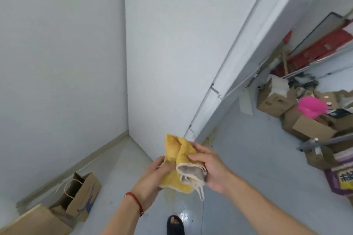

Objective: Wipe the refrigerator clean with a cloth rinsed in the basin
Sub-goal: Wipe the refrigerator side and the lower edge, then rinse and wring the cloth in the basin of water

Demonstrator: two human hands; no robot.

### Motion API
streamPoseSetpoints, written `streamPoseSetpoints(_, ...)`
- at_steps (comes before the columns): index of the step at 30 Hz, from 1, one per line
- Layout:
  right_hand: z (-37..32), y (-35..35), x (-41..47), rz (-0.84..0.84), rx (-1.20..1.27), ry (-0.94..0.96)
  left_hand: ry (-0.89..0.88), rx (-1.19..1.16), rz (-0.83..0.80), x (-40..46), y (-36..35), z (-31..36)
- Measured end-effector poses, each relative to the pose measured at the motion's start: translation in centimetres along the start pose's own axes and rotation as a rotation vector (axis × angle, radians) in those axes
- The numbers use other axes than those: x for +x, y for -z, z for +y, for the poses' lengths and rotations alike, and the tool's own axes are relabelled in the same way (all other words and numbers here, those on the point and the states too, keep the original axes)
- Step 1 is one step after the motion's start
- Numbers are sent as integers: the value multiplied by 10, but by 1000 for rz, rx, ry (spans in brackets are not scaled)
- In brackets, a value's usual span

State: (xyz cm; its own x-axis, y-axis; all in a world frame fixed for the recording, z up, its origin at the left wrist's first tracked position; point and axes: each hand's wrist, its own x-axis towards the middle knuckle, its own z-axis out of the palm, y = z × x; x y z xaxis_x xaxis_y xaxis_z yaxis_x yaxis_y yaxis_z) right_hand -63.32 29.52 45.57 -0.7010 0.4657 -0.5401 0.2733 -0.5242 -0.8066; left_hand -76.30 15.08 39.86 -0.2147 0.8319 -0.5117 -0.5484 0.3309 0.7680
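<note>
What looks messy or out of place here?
Yellowish stains mark the floor at the base of the refrigerator. Cardboard boxes lie piled untidily at the right. Both hands hold the yellow cloth, which is bunched up.

Both forearms are bare, no sleeves reaching into sight. A thin red cord bracelet [134, 199] circles the left wrist, with a small pale bead on it. Down at six o'clock, one foot wears a dark open-toed slipper [175, 225].
</note>
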Motion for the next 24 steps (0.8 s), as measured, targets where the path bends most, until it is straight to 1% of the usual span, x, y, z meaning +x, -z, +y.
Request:
streamPoseSetpoints(1,3,6,-14,31,106,20,-11,-10,-67,-4,-13,6)
streamPoseSetpoints(2,5,10,-25,67,189,40,-39,12,-83,-9,-25,13)
streamPoseSetpoints(3,8,17,-32,89,266,63,-91,64,-68,-12,-37,17)
streamPoseSetpoints(5,8,30,-47,144,370,87,-230,284,-11,-11,-59,25)
streamPoseSetpoints(6,10,40,-54,161,406,88,-287,409,2,-10,-72,30)
streamPoseSetpoints(8,20,66,-67,173,430,101,-341,619,9,-1,-99,34)
streamPoseSetpoints(10,36,91,-78,202,364,127,-343,726,-16,6,-128,36)
streamPoseSetpoints(12,52,119,-95,276,258,151,-287,768,-85,18,-164,31)
streamPoseSetpoints(14,78,159,-121,445,205,198,-220,821,-181,32,-215,9)
streamPoseSetpoints(16,93,183,-139,560,172,247,-161,808,-252,42,-246,-5)
streamPoseSetpoints(17,107,201,-156,599,215,268,-111,811,-314,48,-271,-21)
streamPoseSetpoints(18,116,211,-167,600,268,271,-59,819,-370,52,-286,-32)
streamPoseSetpoints(20,138,226,-192,639,382,263,82,865,-537,56,-316,-57)
streamPoseSetpoints(21,155,231,-209,708,425,275,165,906,-633,56,-336,-73)
streamPoseSetpoints(22,166,235,-220,772,417,273,228,946,-690,57,-347,-83)
streamPoseSetpoints(23,186,238,-237,867,431,268,280,1012,-772,58,-365,-100)
streamPoseSetpoints(24,203,241,-248,940,426,243,296,1059,-813,58,-376,-112)
